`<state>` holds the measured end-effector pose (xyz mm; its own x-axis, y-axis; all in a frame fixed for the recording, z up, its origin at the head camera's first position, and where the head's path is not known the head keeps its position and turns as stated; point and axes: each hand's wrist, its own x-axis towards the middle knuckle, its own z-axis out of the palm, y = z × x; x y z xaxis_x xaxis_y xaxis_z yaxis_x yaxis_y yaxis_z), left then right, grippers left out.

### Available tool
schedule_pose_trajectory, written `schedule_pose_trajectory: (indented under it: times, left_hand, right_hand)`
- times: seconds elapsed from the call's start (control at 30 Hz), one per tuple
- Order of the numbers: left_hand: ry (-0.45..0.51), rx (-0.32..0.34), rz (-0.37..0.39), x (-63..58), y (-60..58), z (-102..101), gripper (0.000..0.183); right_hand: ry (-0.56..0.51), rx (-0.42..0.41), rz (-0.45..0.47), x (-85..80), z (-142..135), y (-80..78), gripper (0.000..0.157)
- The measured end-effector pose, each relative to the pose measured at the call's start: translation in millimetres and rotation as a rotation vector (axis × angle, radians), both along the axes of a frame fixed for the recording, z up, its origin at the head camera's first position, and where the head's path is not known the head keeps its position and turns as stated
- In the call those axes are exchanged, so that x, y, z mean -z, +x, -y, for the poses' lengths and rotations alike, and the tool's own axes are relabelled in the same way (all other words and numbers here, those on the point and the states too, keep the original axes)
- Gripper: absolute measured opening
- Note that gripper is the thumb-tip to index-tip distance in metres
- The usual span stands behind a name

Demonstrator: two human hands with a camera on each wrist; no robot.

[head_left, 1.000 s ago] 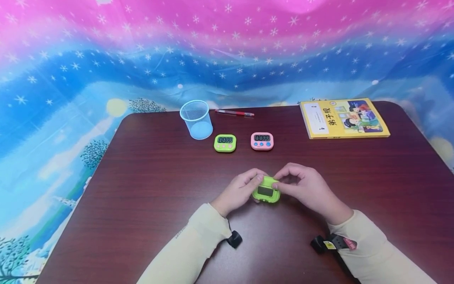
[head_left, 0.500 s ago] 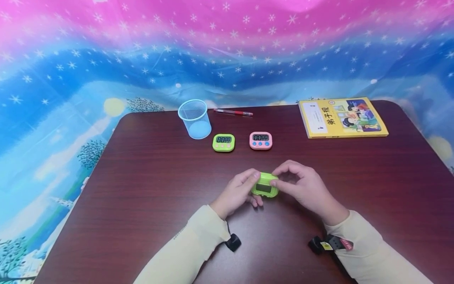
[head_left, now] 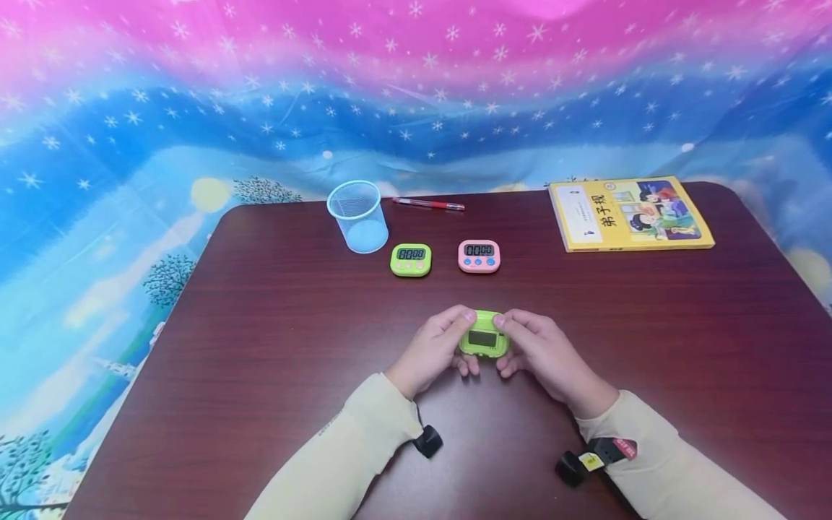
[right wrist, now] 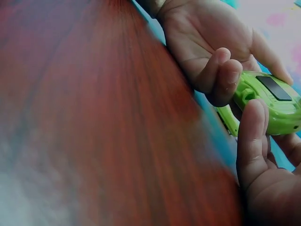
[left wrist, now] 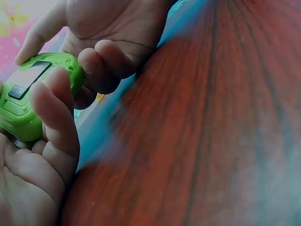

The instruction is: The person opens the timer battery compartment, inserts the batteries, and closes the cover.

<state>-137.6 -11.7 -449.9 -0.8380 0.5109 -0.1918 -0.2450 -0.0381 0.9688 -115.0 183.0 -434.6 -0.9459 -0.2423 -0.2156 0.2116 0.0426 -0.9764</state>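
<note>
Both hands hold a lime-green timer point(head_left: 484, 319) between them over the front half of the table, its back with a dark rectangular panel turned up. My left hand point(head_left: 429, 352) grips its left side, thumb on top at the upper left corner and fingers underneath. My right hand point(head_left: 549, 355) grips the opposite side likewise, thumb at the upper right corner. In the left wrist view the timer point(left wrist: 21, 107) appears at the left edge, with fingers curled up by its side. The right wrist view shows the timer point(right wrist: 282, 110) at the right edge. Its front face is hidden.
Beyond the hands lie another green timer point(head_left: 411, 270) and a pink timer point(head_left: 479, 268), displays up. A light blue mesh pen holder point(head_left: 357, 212) stands behind them, beside a red pen point(head_left: 429, 204). A yellow book point(head_left: 588, 235) lies at the back right of the brown table point(head_left: 292, 347).
The right hand has changed its grip: it pinched the timer's upper right corner with the fingers at the far edge, and now has its thumb on top and fingers below. The timer lies flatter.
</note>
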Motion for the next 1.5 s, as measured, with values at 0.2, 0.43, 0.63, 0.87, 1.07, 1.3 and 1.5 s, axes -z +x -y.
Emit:
schedule_pose_trajectory:
  times: [0.2,0.43,0.63,0.87,1.07,1.3,1.5]
  left_hand:
    - [-0.010,0.013,0.011,-0.6,-2.1,2.2,0.038]
    - [0.020,0.031,0.004,-0.9,-1.7,3.3,0.034]
    - [0.103,0.014,0.016,-1.3,-0.5,0.3,0.030]
    - [0.193,0.030,0.059,-2.4,-2.7,1.8,0.046]
    - [0.194,0.022,0.092,-0.5,-4.3,3.1,0.060]
    - [0.194,0.043,0.054,2.0,-5.0,3.9,0.070]
    - [0.132,0.088,-0.042,3.4,-5.9,5.2,0.077]
  right_hand:
    - [-0.058,-0.011,0.003,1.7,0.1,-1.3,0.031]
    - [-0.051,-0.015,-0.001,2.5,-2.4,-3.0,0.029]
    - [-0.014,0.009,-0.097,4.7,-6.8,-2.0,0.022]
    - [0.056,0.054,-0.267,7.3,-10.0,-3.9,0.026]
    - [0.075,0.031,-0.304,9.0,-13.8,-5.4,0.040]
    - [0.136,-0.009,-0.350,6.3,-15.6,-5.9,0.058]
    - [0.355,-0.058,-0.318,0.5,-17.4,-6.0,0.072]
